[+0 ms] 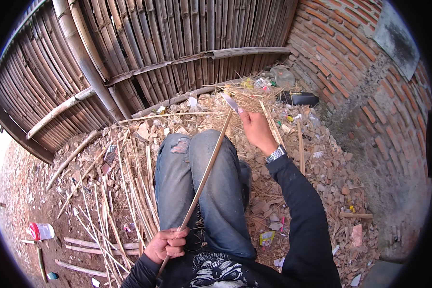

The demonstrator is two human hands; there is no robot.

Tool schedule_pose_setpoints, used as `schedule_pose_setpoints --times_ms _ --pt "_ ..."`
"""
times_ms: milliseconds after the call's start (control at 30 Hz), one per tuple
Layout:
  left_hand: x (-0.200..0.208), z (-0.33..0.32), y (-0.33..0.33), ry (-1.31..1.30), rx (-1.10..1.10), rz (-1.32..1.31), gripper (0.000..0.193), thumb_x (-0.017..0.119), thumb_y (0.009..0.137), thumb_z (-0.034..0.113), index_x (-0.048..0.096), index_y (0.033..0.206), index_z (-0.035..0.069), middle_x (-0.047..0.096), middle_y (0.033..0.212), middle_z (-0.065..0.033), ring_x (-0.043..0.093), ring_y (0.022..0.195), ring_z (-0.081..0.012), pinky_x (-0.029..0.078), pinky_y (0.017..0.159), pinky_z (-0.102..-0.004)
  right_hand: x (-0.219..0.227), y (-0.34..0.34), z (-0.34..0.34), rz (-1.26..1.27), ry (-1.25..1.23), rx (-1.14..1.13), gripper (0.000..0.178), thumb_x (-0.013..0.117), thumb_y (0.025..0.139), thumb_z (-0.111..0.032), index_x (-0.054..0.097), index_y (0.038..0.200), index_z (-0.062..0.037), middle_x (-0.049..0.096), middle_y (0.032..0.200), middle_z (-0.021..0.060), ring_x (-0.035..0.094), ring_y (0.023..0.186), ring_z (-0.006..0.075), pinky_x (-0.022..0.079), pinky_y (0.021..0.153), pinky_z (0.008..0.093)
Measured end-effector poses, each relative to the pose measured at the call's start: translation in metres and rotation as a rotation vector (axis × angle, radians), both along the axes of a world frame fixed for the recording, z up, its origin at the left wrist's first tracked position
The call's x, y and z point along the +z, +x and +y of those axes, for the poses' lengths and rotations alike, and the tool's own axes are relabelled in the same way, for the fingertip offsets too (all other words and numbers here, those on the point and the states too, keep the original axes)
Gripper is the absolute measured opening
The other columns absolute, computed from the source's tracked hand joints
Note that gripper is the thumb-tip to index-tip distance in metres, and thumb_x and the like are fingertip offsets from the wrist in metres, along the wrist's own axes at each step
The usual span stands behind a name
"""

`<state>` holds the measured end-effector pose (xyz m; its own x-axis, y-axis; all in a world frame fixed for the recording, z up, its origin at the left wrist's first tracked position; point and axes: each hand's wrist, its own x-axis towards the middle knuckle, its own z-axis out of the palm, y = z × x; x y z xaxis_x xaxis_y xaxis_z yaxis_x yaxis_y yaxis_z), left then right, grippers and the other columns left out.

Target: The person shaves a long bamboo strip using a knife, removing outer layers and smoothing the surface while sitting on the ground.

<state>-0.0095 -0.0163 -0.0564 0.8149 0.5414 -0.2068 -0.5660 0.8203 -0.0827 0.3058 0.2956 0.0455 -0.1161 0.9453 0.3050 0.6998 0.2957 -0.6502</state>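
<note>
Left hand: fingers wrapped round the bamboo strip, near its lower end. Right hand, I see, grips a knife, arm reaching forward; blade by the strip's far end. Strip slants across the jeans. Farther off, a black case bears pale lettering.

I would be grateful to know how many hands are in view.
2. The left hand, low in the picture, grips a long strip; the right hand, further up, holds a knife near the strip's upper end.
</note>
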Motion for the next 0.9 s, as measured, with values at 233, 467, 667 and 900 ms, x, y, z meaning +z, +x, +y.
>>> schedule_pose_setpoints --times_ms 233,467,667,900 --pt "-0.004 0.002 -0.003 0.021 -0.014 -0.007 0.012 0.052 0.107 0.018 0.048 0.097 0.014 0.034 0.060 0.0108 0.027 0.041 -0.0033 0.033 0.050 -0.0278 -0.003 0.022 -0.008 0.031 -0.150 0.072 0.063 0.051 0.110 -0.045 0.064 0.075 0.0053 0.053 0.055 0.0148 0.050 0.050 0.0265 0.040 0.054 0.0459" --pt "-0.004 -0.004 -0.008 0.016 -0.014 0.159 0.014 0.053 0.106 0.019 0.049 0.094 0.013 0.033 0.059 0.0113 0.025 0.041 -0.0040 0.029 0.048 -0.0274 0.002 0.046 0.007 0.013 -0.304 0.074 0.064 0.050 0.110 -0.047 0.061 0.074 0.0055 0.052 0.056 0.0164 0.050 0.051 0.0276 0.041 0.055 0.0459" --pt "-0.004 -0.006 -0.011 0.019 -0.005 0.155 0.015 0.055 0.105 0.020 0.048 0.093 0.013 0.032 0.059 0.0114 0.025 0.041 -0.0039 0.028 0.047 -0.0275 -0.006 0.010 -0.025 -0.061 -0.158 0.200 0.064 0.049 0.111 -0.049 0.054 0.073 0.0026 0.042 0.056 0.0077 0.044 0.055 0.0181 0.039 0.056 0.0413" --pt "0.001 0.010 -0.002 0.047 -0.046 0.108 0.015 0.053 0.105 0.019 0.047 0.093 0.014 0.032 0.059 0.0115 0.025 0.041 -0.0041 0.029 0.048 -0.0274 0.006 0.022 -0.010 -0.028 -0.118 0.087 0.063 0.049 0.111 -0.047 0.057 0.074 0.0043 0.038 0.053 0.0110 0.041 0.050 0.0182 0.036 0.052 0.0413"
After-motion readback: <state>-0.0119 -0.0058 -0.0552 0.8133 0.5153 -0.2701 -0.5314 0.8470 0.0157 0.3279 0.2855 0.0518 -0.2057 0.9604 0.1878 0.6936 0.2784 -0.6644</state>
